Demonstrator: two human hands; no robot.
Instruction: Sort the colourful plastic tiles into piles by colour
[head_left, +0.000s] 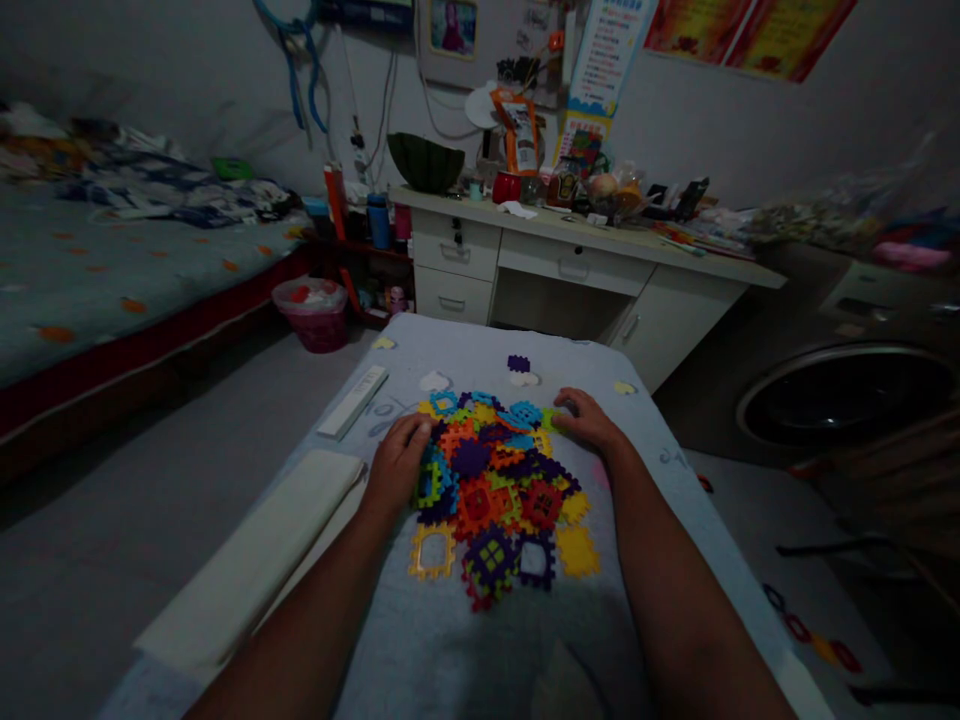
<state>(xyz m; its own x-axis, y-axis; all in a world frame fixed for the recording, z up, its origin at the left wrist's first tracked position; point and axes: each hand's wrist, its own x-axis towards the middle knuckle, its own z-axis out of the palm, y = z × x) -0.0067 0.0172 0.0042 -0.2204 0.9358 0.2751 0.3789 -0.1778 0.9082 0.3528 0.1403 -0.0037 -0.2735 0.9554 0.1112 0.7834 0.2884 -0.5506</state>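
A heap of colourful plastic interlocking tiles (471,457) lies on a cloth-covered table (420,660) in front of me. The tiles are notched squares and other shapes in orange, purple, blue, yellow, red and green, some with window-like cut-outs. My left hand (396,465) rests against the heap's left edge, fingers stretched forward and nothing seen in it. On the far right side, my right hand (589,420) has its thumb and fingers apart, the thumb touching a yellow-green tile (550,418). One purple tile (518,363) lies apart, beyond the heap.
Left on the table are a long white box (352,402) and a folded cream cloth (255,560). A cluttered desk (457,240) stands behind, a washing machine (825,360) at right. A bed (150,270) and a pink bin (315,320) are at left.
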